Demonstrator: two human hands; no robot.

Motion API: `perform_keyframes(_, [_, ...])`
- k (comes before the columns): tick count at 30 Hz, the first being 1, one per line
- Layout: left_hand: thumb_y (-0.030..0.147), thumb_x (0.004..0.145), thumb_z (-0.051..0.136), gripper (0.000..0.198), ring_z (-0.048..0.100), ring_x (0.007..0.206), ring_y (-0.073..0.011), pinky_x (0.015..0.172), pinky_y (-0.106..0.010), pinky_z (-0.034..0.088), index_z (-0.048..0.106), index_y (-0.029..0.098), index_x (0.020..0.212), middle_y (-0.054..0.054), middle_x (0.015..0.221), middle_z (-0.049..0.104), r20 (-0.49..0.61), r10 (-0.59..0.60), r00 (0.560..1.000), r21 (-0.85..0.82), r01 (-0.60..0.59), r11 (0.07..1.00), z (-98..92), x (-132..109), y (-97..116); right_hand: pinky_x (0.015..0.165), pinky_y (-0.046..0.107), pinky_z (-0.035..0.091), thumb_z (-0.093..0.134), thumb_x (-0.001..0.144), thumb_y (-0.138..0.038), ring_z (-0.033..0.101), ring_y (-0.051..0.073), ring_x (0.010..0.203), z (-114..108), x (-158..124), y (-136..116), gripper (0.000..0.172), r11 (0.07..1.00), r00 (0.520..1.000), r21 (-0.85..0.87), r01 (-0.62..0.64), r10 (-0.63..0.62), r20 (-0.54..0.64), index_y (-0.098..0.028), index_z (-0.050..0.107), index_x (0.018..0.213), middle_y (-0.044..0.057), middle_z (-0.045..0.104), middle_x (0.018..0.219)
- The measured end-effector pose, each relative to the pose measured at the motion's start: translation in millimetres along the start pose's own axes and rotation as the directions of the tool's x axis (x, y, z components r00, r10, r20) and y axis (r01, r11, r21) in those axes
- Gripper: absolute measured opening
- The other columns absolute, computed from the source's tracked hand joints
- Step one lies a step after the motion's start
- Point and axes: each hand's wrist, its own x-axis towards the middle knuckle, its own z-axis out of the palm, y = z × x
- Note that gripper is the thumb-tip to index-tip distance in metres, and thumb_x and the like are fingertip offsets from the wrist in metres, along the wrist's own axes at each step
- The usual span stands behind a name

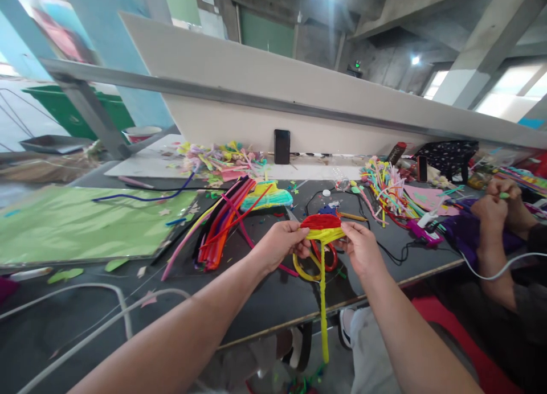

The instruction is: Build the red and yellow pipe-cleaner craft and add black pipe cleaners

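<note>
Between my two hands is a craft piece of red and yellow pipe cleaners (322, 222), red on top and yellow below. One yellow strand hangs from its middle past the table's front edge. My left hand (284, 241) pinches the piece's left end, and my right hand (358, 243) pinches its right end. Behind and below it lie scissors (306, 274) with yellow and red handles, partly hidden by the piece and my fingers. Left of my left hand rests a bundle of red, orange and purple pipe cleaners (217, 234), beside a turquoise and yellow bundle (267, 197).
A phone (282, 147) leans against the white partition (239, 115). Piles of pastel pipe-cleaner pieces (226, 157) lie at the back. On the left is a green sheet (98, 223). A magenta power strip (425, 233) with cables lies right. Another person's hands (498, 203) work at far right.
</note>
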Motion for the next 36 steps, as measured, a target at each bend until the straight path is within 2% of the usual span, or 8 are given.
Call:
perform_keyframes(6, [0.038, 0.067, 0.072, 0.033, 0.059, 0.044, -0.0113, 0.044, -0.02, 0.046, 0.055, 0.01, 0.067, -0.003, 0.057, 0.061, -0.012, -0.021, 1.0, 0.02, 0.022, 1.0, 6.0, -2, 1, 0.061, 0.03, 0.055, 0.08, 0.057, -0.027, 0.066, 0.016, 0.063, 11, -3, 7, 0.022, 0.987, 0.995, 0.142, 0.07, -0.059, -0.078, -0.016, 0.063, 0.066, 0.003, 0.071, 0.069])
perform_keyframes(11, [0.037, 0.071, 0.07, 0.031, 0.059, 0.044, -0.0113, 0.044, -0.02, 0.047, 0.055, 0.01, 0.067, -0.003, 0.057, 0.062, -0.009, -0.026, 1.0, 0.025, 0.026, 0.999, 6.7, -2, 1, 0.06, 0.027, 0.055, 0.08, 0.056, -0.023, 0.066, 0.016, 0.063, 13, -5, 4, 0.021, 0.981, 0.992, 0.177, 0.083, -0.063, -0.112, -0.016, 0.062, 0.063, 0.002, 0.07, 0.066])
perform_keyframes(18, [0.035, 0.076, 0.067, 0.026, 0.062, 0.051, -0.0112, 0.052, -0.022, 0.052, 0.058, 0.01, 0.077, -0.004, 0.065, 0.063, 0.058, -0.03, 0.998, -0.037, 0.032, 0.999, -5.1, 1, 1, 0.063, 0.036, 0.057, 0.074, 0.069, -0.03, 0.066, 0.019, 0.073, -3, -4, -2, 0.018, 0.991, 0.997, 0.128, -0.044, 0.036, 0.064, -0.016, 0.066, 0.078, 0.006, 0.072, 0.082])
perform_keyframes(24, [0.039, 0.08, 0.062, 0.029, 0.064, 0.055, -0.0132, 0.055, -0.024, 0.053, 0.059, 0.01, 0.083, -0.006, 0.07, 0.065, 0.128, -0.027, 0.991, -0.084, 0.038, 0.996, -9.0, 1, 1, 0.063, 0.037, 0.057, 0.07, 0.072, -0.03, 0.065, 0.018, 0.069, -19, -4, -3, 0.019, 0.996, 0.996, 0.042, -0.081, 0.079, 0.052, -0.017, 0.067, 0.085, 0.005, 0.07, 0.079])
perform_keyframes(30, [0.053, 0.088, 0.041, 0.052, 0.066, 0.061, -0.0183, 0.061, -0.03, 0.054, 0.062, 0.005, 0.09, -0.014, 0.074, 0.067, 0.17, -0.073, 0.983, -0.13, 0.096, 0.987, -11.0, 0, 6, 0.056, 0.029, 0.055, 0.068, 0.073, -0.024, 0.065, 0.017, 0.067, -20, -6, -5, 0.014, 0.985, 0.983, 0.049, -0.164, 0.159, 0.087, -0.017, 0.067, 0.084, 0.005, 0.071, 0.08])
perform_keyframes(33, [0.055, 0.087, 0.041, 0.054, 0.067, 0.064, -0.0194, 0.065, -0.031, 0.054, 0.062, 0.005, 0.093, -0.016, 0.079, 0.068, 0.219, -0.085, 0.972, -0.15, 0.119, 0.981, -14.4, 1, 7, 0.053, 0.027, 0.054, 0.066, 0.074, -0.022, 0.064, 0.015, 0.065, -22, -4, -5, 0.013, 0.976, 0.974, 0.054, -0.211, 0.205, 0.092, -0.017, 0.067, 0.086, 0.004, 0.07, 0.08])
perform_keyframes(36, [0.049, 0.086, 0.048, 0.047, 0.067, 0.068, -0.02, 0.068, -0.032, 0.054, 0.062, 0.005, 0.094, -0.017, 0.081, 0.069, 0.25, -0.094, 0.964, -0.153, 0.135, 0.979, -17.0, 1, 7, 0.052, 0.026, 0.054, 0.066, 0.075, -0.022, 0.063, 0.015, 0.064, -26, -2, -5, 0.014, 0.971, 0.968, 0.041, -0.237, 0.232, 0.097, -0.017, 0.067, 0.088, 0.003, 0.07, 0.077])
